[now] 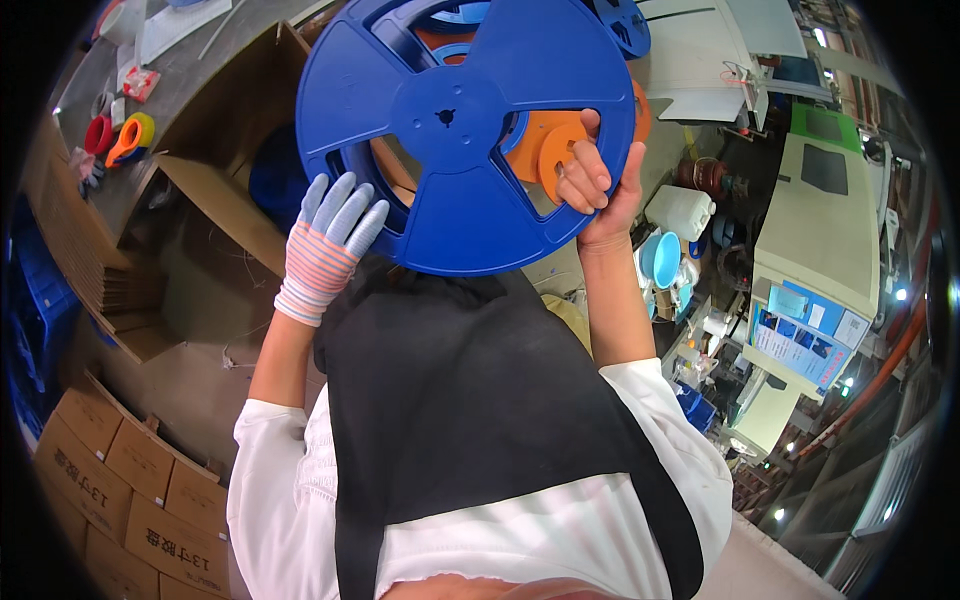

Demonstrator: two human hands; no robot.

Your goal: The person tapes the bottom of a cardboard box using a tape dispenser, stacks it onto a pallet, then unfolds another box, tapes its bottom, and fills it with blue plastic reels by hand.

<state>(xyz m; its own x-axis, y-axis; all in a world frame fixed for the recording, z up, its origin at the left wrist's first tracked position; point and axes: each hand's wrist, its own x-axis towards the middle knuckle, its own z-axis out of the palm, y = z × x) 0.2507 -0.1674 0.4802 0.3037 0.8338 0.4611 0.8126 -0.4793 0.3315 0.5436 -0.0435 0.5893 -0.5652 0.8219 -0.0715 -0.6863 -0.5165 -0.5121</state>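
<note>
A large blue plastic reel (465, 217) with wide cut-outs is held up before my chest, its flat face towards the camera. My right hand (596, 176), bare, grips the reel's rim at the right, with its fingers through a cut-out. At the reel's lower left, my left hand (330, 240), in a striped knit glove, rests against the rim with its fingers extended and slightly apart. Through the cut-outs, orange plastic parts (559, 154) show behind the reel. Another blue reel (621, 26) is partly visible at the upper right.
An open cardboard box (225, 210) stands left of the reel, by a grey table (187, 45) with tape rolls (131, 139). Stacked cartons (90, 480) are at the lower left. To the right are a white jerrycan (679, 210), a light-blue basin (660, 259) and a large machine (817, 225).
</note>
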